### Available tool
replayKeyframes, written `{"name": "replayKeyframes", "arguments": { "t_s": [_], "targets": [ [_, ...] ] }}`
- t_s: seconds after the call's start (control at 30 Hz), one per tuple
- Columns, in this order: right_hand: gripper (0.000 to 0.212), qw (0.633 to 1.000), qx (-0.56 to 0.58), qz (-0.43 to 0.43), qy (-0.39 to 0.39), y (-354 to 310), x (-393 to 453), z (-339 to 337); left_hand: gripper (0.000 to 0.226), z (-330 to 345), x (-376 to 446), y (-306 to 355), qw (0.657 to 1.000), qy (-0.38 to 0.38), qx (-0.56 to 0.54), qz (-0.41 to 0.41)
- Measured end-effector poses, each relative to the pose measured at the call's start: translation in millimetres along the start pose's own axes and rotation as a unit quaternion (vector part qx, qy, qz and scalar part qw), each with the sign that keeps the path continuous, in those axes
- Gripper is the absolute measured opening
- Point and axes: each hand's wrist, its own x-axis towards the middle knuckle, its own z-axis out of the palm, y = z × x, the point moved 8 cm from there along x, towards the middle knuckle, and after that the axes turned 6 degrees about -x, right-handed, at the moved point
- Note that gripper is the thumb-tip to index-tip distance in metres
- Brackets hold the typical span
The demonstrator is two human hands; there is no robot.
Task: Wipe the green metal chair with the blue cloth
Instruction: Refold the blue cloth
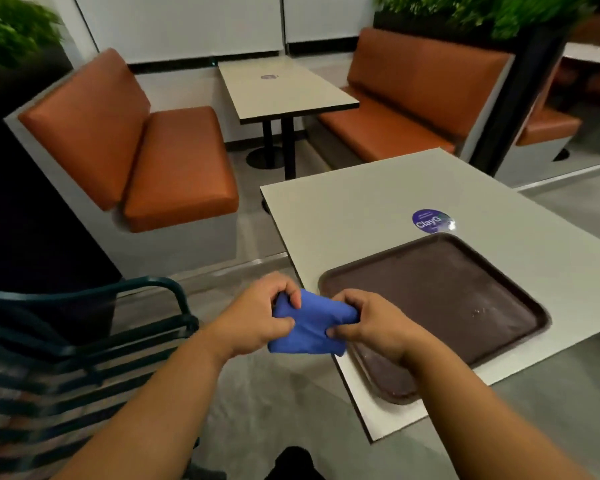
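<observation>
The blue cloth (pixel 310 327) is bunched between both hands, held in the air just off the near-left corner of the pale table (pixel 361 209). The left hand (pixel 257 320) grips its left end, fingers curled over the top and thumb pressed into the fabric from the side. The right hand (pixel 368 327) pinches the right end the same way, fingers closed on the folds. The cloth's lower right corner hangs in front of the edge of the brown tray (pixel 447 292), which lies on the table; whether they touch cannot be told. The green metal chair (pixel 94 341) stands to the left and below, its curved armrest and slatted seat well apart from the cloth and from both hands, with bare floor between them
</observation>
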Motion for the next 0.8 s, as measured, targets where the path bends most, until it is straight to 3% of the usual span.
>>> {"name": "replayKeyframes", "arguments": {
  "t_s": [0.1,0.2,0.27,0.37,0.5,0.63,0.8],
  "targets": [
    [0.017,0.989,0.146,0.012,0.028,42,-13,-30,0.025,44,30,-2,0.999,-0.003,-0.032,-0.002],
    [0.021,0.978,0.187,0.057,0.071,84,-20,-49,0.028,86,51,-17,0.999,-0.005,-0.03,-0.015],
    [0.035,0.978,0.131,0.103,0.122,112,-21,-65,0.025,114,62,-33,0.998,-0.007,-0.038,-0.047],
    [0.046,0.967,0.052,0.177,0.178,137,-19,-90,0.027,153,65,-61,0.98,-0.025,-0.119,-0.156],
    [0.029,0.966,-0.083,0.209,0.129,150,-1,-103,0.033,195,56,-84,0.935,-0.101,-0.208,-0.27],
    [0.02,0.955,-0.189,0.22,0.069,156,17,-96,0.032,194,58,-97,0.931,-0.073,-0.197,-0.297],
    [0.017,0.954,-0.149,0.251,0.063,169,21,-86,0.033,175,75,-101,0.947,-0.04,-0.138,-0.286]
  ]
}}
